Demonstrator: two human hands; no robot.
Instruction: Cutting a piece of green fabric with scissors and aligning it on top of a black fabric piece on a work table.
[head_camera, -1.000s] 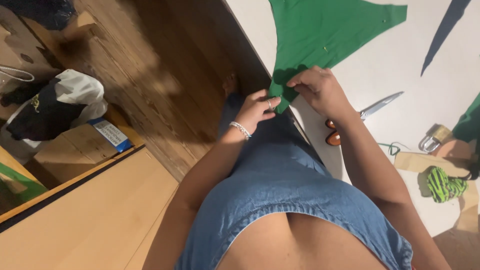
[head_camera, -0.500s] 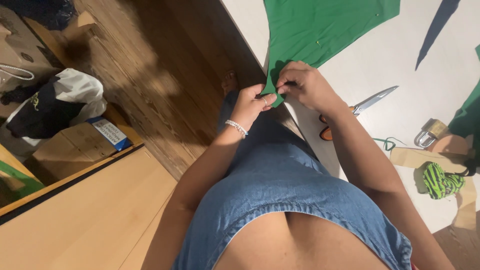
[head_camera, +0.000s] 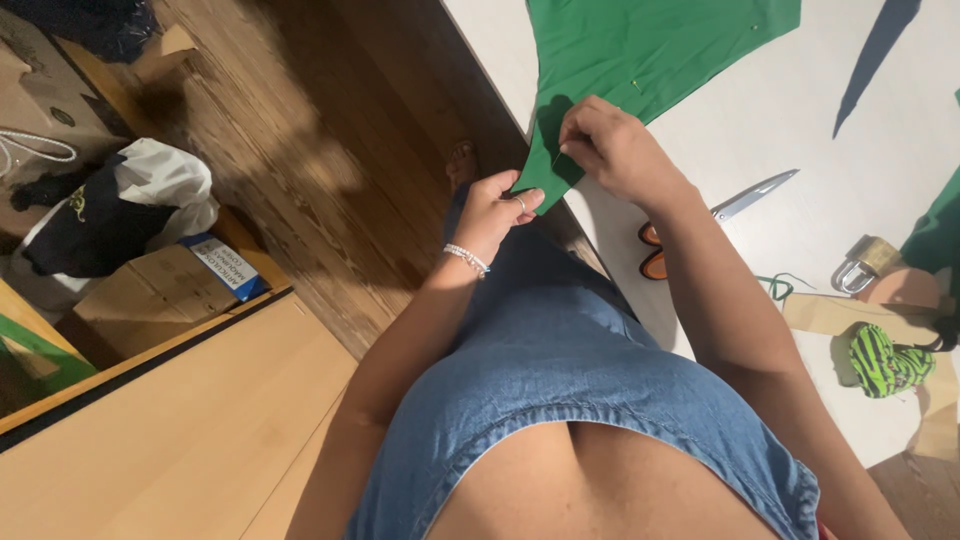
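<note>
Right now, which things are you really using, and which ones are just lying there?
In use:
- green fabric, its corner pinched by both hands
- left hand
- right hand

Lying about:
- scissors with orange handles, on the white table
- padlock
- green striped pincushion
- clothes pile on the floor

A sheet of fabric (head_camera: 640, 60) lay on the worktop (head_camera: 850, 130), one corner hanging over the edge nearest the person. The left hand (head_camera: 495, 210) pinched that corner; the right hand (head_camera: 615, 150) rested on the fabric just above it. Scissors (head_camera: 720, 215) lay to the right, a padlock (head_camera: 865, 262) and pincushion (head_camera: 885, 360) farther right. A box (head_camera: 150, 295) sat on the floor (head_camera: 330, 170) to the left.
</note>
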